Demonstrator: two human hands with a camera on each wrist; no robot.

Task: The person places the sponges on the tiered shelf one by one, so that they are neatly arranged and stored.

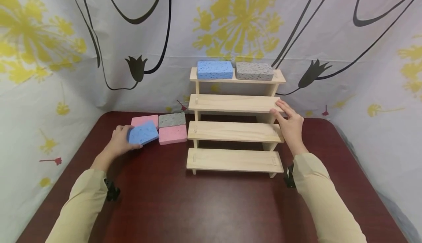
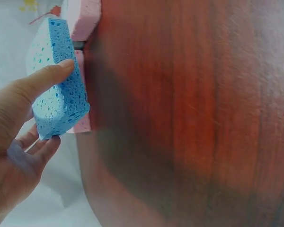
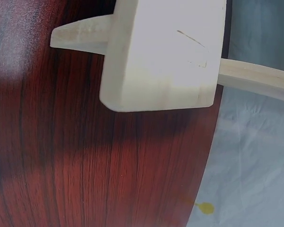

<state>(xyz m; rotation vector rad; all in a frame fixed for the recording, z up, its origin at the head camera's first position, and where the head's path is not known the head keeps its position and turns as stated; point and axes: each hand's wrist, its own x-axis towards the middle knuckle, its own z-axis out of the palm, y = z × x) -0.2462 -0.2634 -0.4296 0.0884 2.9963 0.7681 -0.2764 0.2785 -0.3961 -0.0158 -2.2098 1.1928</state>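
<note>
A: What is the left hand (image 1: pixel 120 138) doing over the bench (image 1: pixel 214 206)?

B: It is gripping a blue sponge (image 1: pixel 143 133). The fingers are spreading just as wide as the block: the thumb is pressing a narrow side, and other fingertips are showing round one end.

A: Why there?

B: Perhaps because the sides are giving a firm hold without squashing the broad faces. The block is slanting inside that grip.

A: And just past those fingers?

B: A pink sponge (image 1: pixel 145 119) is peeping out behind the blue one; I'm not able to tell whether they are touching. Right of the fingers, another pink sponge (image 1: pixel 173 135) is lying flat, with a grey sponge (image 1: pixel 172 120) lying behind it. That tight grouping is probably keeping them all within the left fingers' reach.

A: What about the right hand (image 1: pixel 291 124)?

B: Its fingers are resting at the end of the wooden stand's (image 1: pixel 235 159) second-highest shelf (image 1: pixel 232 103), thumb apart from forefinger. They are probably steadying it, though whether they are pinching the wood I can't tell.

A: Anything beyond them?

B: Farther back and left of those fingers, a second blue sponge (image 1: pixel 215 70) and a second grey sponge (image 1: pixel 254 71) are sitting side by side on the top shelf.
</note>
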